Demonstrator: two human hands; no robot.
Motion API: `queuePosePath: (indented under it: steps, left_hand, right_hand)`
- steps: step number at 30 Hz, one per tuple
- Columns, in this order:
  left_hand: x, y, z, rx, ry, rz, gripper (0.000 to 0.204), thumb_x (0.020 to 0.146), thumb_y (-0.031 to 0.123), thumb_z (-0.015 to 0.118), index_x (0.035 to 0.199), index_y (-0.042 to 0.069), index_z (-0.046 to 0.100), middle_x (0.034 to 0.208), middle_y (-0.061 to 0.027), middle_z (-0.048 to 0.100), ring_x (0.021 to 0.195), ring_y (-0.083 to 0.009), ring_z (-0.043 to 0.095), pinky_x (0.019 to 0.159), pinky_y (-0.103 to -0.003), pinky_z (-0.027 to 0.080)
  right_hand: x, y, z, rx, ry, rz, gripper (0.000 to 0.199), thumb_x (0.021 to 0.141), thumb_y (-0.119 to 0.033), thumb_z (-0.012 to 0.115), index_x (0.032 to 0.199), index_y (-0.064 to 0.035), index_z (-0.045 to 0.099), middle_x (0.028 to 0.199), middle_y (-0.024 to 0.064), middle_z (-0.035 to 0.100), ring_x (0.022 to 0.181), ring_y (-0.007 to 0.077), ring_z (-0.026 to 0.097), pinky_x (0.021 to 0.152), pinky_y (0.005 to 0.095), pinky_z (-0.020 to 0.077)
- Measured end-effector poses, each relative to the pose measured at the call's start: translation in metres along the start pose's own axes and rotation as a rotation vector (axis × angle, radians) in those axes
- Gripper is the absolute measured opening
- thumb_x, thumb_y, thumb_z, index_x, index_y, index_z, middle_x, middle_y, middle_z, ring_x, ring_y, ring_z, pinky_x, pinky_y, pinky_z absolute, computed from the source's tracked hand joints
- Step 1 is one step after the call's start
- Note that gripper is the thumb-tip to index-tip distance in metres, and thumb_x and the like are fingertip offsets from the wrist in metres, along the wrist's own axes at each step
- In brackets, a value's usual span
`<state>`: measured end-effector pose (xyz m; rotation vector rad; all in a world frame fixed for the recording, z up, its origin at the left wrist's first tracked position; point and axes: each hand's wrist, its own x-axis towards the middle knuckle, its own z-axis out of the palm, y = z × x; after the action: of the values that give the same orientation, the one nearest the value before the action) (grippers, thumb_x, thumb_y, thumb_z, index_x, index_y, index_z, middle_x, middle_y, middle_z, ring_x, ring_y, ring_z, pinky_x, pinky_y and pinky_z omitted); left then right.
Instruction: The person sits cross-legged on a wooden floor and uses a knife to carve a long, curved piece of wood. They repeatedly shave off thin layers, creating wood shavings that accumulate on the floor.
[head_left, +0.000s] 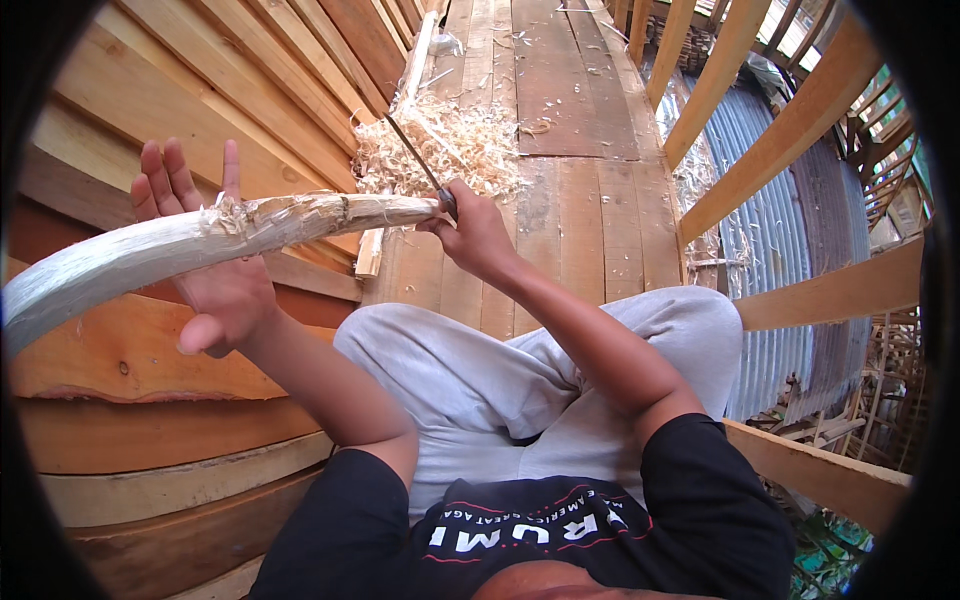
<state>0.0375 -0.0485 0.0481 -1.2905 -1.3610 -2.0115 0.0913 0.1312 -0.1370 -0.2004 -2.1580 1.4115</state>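
A long, curved, pale stick of peeled wood runs from the far left edge to the middle of the view. My left hand lies under it with the palm up and the fingers spread, bearing it. My right hand is closed round the handle of a thin dark blade. The blade points up and away, and its base meets the right tip of the stick. The stick's upper side is frayed into loose fibres near my left fingers.
A heap of pale wood shavings lies on the plank floor ahead. Stacked boards rise on the left. Wooden railings and corrugated metal roofing lie on the right. My grey-trousered knees are below.
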Motion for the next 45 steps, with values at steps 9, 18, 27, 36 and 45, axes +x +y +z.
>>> queuePosePath:
  steps: [9,18,27,36,45]
  left_hand:
    - [-0.042,-0.108,0.028,-0.274,-0.275,-0.292,0.047,0.076,0.025,0.080,0.112,0.003,0.057,0.123,-0.0197,0.054,0.125,-0.0313,0.047,0.101,-0.049,0.043]
    - [-0.052,-0.117,0.029,-0.336,0.030,-0.351,0.019,0.076,-0.004,0.062,0.091,0.004,0.054,0.078,-0.0127,0.062,0.075,-0.0245,0.065,0.076,-0.039,0.056]
    - [-0.032,-0.113,0.049,-0.158,0.348,-0.379,0.025,0.075,-0.003,0.064,0.096,0.002,0.051,0.079,-0.0088,0.060,0.070,-0.0229,0.063,0.078,-0.040,0.057]
    - [-0.028,-0.124,0.047,-0.103,0.312,-0.298,0.022,0.080,0.006,0.064,0.097,0.005,0.049,0.064,-0.0047,0.051,0.055,-0.0154,0.054,0.054,-0.030,0.050]
    - [-0.029,-0.117,0.051,-0.238,0.227,-0.318,0.018,0.079,0.003,0.064,0.089,0.004,0.048,0.064,-0.0045,0.050,0.051,-0.0148,0.054,0.049,-0.029,0.048]
  right_hand:
    - [0.015,-0.004,-0.011,0.017,-0.021,0.074,0.031,0.082,-0.019,0.076,0.094,0.0005,0.054,0.076,0.0152,0.064,0.072,0.0297,0.064,0.067,0.0385,0.0480]
    - [0.020,0.045,-0.041,0.079,-0.166,0.461,0.032,0.094,-0.027,0.055,0.101,0.0031,0.050,0.088,0.0210,0.061,0.084,0.0330,0.063,0.074,0.0429,0.0485]
    - [0.003,0.082,-0.026,0.349,-0.237,1.013,0.027,0.091,-0.025,0.059,0.089,0.0020,0.057,0.065,0.0090,0.057,0.058,0.0185,0.054,0.052,0.0363,0.0443]
    - [0.017,0.044,-0.025,0.210,-0.230,0.614,0.033,0.091,-0.028,0.060,0.082,0.0041,0.065,0.064,0.0083,0.060,0.057,0.0155,0.055,0.057,0.0335,0.0447]
    - [0.011,0.048,-0.034,0.221,-0.360,0.675,0.034,0.098,-0.034,0.051,0.084,-0.0046,0.057,0.060,0.0009,0.047,0.045,0.0092,0.038,0.041,0.0287,0.0306]
